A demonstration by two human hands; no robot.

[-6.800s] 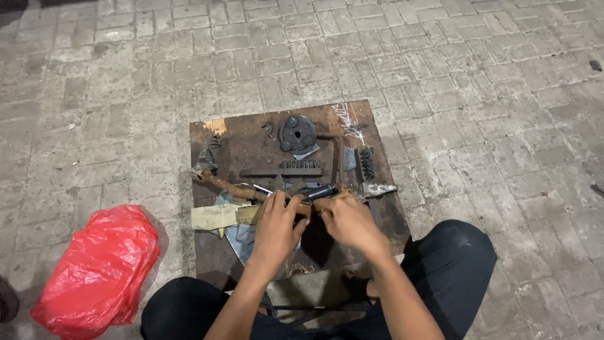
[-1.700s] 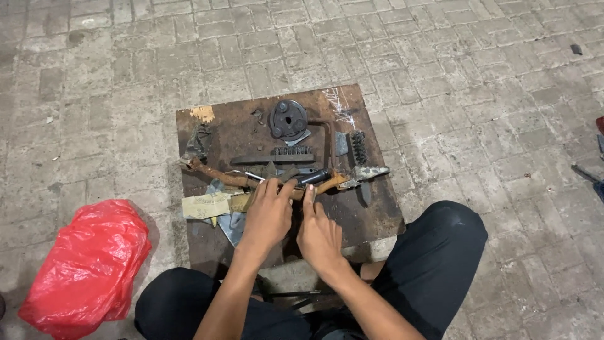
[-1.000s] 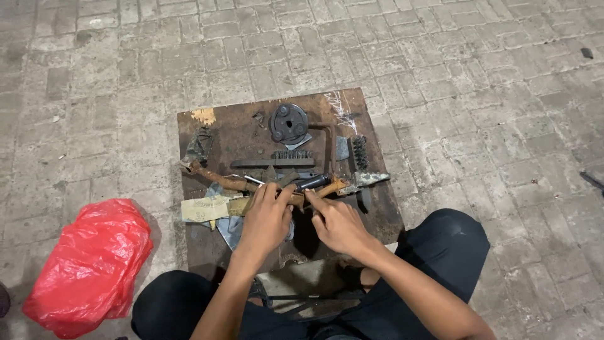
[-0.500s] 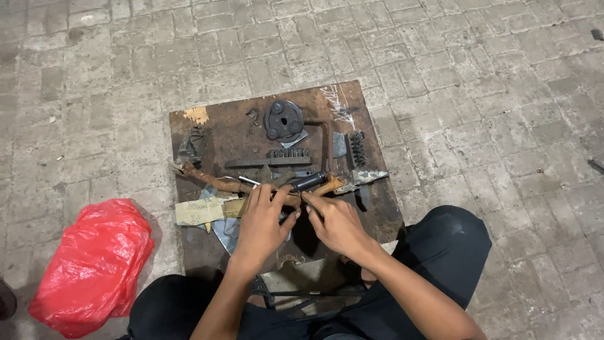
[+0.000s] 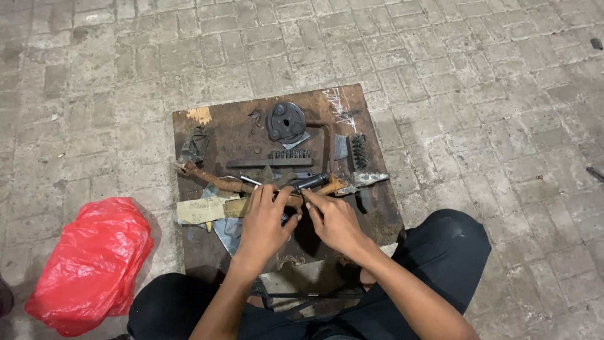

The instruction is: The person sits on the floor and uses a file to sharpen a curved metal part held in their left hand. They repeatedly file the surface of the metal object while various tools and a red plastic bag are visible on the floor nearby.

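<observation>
Two bare hands at work over a rusty, dark board (image 5: 377, 217) on brick paving (image 5: 478, 82), legs in dark trousers (image 5: 450, 252) folded at either side of it. Left hand (image 5: 264, 223) resting palm down, fingers curled narrowly toward the middle of the board, thumb out to the right; whether anything is pinched under them cannot be told. Right hand (image 5: 333, 220) just beside it, fingers bent and close together, fingertips touching a small dark metal part (image 5: 309, 183) lying across the board; firm grip or mere touch not clear. Just left of the hands, a yellowish folded strip (image 5: 204, 209) over a grey metal scrap (image 5: 228, 230), and a long rusty rod (image 5: 211, 179) slanting up to the left. To the right, a worn blade-like tool (image 5: 363, 181) pointing outward. Farther up the board, a flat dark bar (image 5: 267, 163) with a row of small bits (image 5: 289, 153), a ribbed spring-like piece (image 5: 358, 151), then a round black disc with holes (image 5: 285, 122). Well apart at lower left on the paving, a crumpled red plastic bag (image 5: 91, 264).
</observation>
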